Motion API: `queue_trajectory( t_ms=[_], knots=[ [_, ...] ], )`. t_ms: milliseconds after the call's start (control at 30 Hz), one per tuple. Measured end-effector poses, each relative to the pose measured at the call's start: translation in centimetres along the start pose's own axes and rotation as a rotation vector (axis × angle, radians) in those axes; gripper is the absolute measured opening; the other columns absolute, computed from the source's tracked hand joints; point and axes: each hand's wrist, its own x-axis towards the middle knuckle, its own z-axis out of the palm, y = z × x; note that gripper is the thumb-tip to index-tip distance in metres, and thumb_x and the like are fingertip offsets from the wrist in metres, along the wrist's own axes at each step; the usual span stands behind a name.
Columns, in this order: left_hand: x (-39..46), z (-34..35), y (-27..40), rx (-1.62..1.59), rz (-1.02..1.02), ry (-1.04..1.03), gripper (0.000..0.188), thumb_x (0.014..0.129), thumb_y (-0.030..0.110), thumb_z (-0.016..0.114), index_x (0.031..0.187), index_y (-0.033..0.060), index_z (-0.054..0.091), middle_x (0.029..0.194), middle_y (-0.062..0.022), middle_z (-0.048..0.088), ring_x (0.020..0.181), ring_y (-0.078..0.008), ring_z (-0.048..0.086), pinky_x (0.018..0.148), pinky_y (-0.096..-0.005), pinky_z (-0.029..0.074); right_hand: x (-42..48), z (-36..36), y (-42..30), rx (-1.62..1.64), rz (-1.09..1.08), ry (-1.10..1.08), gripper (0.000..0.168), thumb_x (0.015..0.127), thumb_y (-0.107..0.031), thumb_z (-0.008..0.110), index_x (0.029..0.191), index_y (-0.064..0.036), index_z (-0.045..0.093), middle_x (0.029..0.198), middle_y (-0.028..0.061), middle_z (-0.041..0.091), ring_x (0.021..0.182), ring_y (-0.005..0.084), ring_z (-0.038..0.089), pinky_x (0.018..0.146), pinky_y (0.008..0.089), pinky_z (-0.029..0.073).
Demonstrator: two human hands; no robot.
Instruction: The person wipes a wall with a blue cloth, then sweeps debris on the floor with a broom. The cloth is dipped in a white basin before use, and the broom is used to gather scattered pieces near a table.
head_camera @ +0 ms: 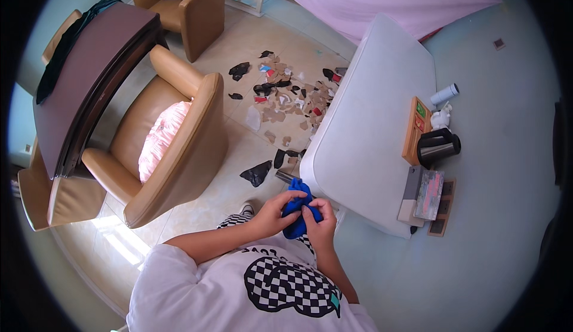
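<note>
Both hands meet in front of my body at the near corner of the pale table. My left hand (274, 215) pinches the left side of a bunched blue cloth (295, 229), thumb and fingers closed on it. On the cloth's right side my right hand (321, 224) grips it, the thumb beside the other thumb. One end of the cloth sticks up above the fingers, and a rounded part hangs below them. What is inside the folds, if anything, is hidden.
Torn cardboard, paper and black plastic scraps (277, 101) litter the tiled floor. The pale table (362, 121) carries a wooden tray (409, 130), a kettle (436, 148) and boxes (412, 193) at its far right. Leftward stand a tan armchair (192, 153) with a pink cushion (163, 137) and a brown table (98, 72).
</note>
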Motion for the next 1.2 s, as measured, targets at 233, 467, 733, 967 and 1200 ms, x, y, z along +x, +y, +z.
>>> queue_trajectory(
  t_ms=[233, 467, 733, 967, 1200],
  knots=[
    [-0.2, -0.8, -0.5, -0.155, -0.125, 0.354, 0.044, 0.078, 0.004, 0.058, 0.117, 0.0082, 0.039, 0.094, -0.0092, 0.051, 0.086, -0.0141, 0.051, 0.073, -0.0252, 0.043, 2.9, 0.9, -0.2, 0.155, 0.048, 0.060, 0.021, 0.077, 0.001, 0.057, 0.093, -0.003, 0.044, 0.084, 0.0021, 0.049, 0.076, 0.0066, 0.047, 0.068, 0.0186, 0.039],
    [1.2, -1.8, 0.2, -0.319, -0.204, 0.686, 0.043, 0.079, 0.002, 0.058, 0.116, 0.0069, 0.038, 0.091, -0.0042, 0.051, 0.083, -0.0096, 0.049, 0.071, -0.0217, 0.042, 7.9, 0.2, -0.5, 0.090, -0.052, -0.020, 0.035, 0.074, 0.006, 0.052, 0.108, -0.001, 0.045, 0.094, 0.0104, 0.054, 0.085, 0.0150, 0.053, 0.076, 0.0251, 0.042],
    [3.5, -0.1, 0.6, -0.107, -0.176, 0.498, 0.036, 0.085, 0.017, 0.053, 0.116, 0.0050, 0.039, 0.096, -0.0060, 0.049, 0.088, -0.0111, 0.047, 0.074, -0.0237, 0.041, 9.7, 1.1, -1.0, -0.089, -0.262, -0.417, 0.035, 0.068, -0.011, 0.068, 0.098, -0.002, 0.052, 0.090, 0.0157, 0.057, 0.083, 0.0297, 0.056, 0.072, 0.0356, 0.044],
    [5.3, -0.1, -1.2, -0.004, -0.066, 0.331, 0.047, 0.084, 0.021, 0.054, 0.125, 0.0072, 0.035, 0.099, -0.0076, 0.043, 0.095, -0.0149, 0.045, 0.076, -0.0280, 0.042, 10.9, -0.2, 2.1, -0.143, -0.264, -0.447, 0.037, 0.066, -0.009, 0.064, 0.101, -0.001, 0.051, 0.090, 0.0179, 0.056, 0.084, 0.0320, 0.055, 0.075, 0.0374, 0.043],
    [6.4, -2.4, 1.2, 0.728, 0.087, 0.244, 0.056, 0.069, 0.031, 0.066, 0.117, 0.0126, 0.045, 0.097, -0.0123, 0.053, 0.086, -0.0282, 0.052, 0.084, -0.0369, 0.038, 14.0, -2.9, 0.0, 0.118, -0.099, -0.651, 0.027, 0.064, 0.002, 0.047, 0.090, 0.000, 0.055, 0.088, 0.0105, 0.057, 0.084, 0.0188, 0.054, 0.080, 0.0291, 0.041]
  ],
)
